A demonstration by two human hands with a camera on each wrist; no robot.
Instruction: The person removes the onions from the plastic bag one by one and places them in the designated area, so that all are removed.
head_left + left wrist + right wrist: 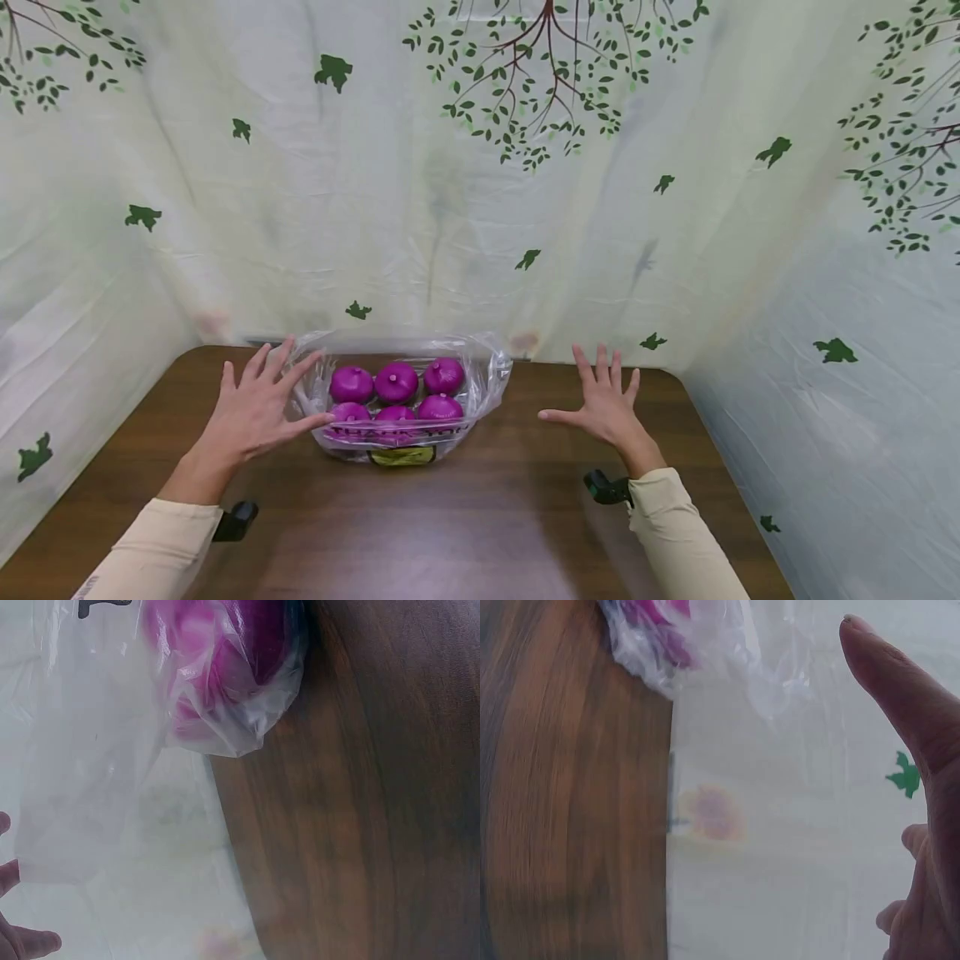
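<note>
A clear plastic bag stands at the back of the table, its mouth spread wide. Inside it sit several glossy purple onion-like balls, in two rows, some with a small pale nub on top. My left hand is spread flat beside the bag, its thumb and forefinger overlapping the bag's left side in the head view. In the left wrist view, its fingertips show apart from the bag. My right hand hovers off to the right with fingers splayed, holding nothing, its thumb pointing toward the bag.
A brown wooden table lies beneath both hands. Pale curtains printed with leaves and branches hang behind and along both sides. A yellow label marks the bag's front. Black cameras are strapped to both wrists, below cream sleeves.
</note>
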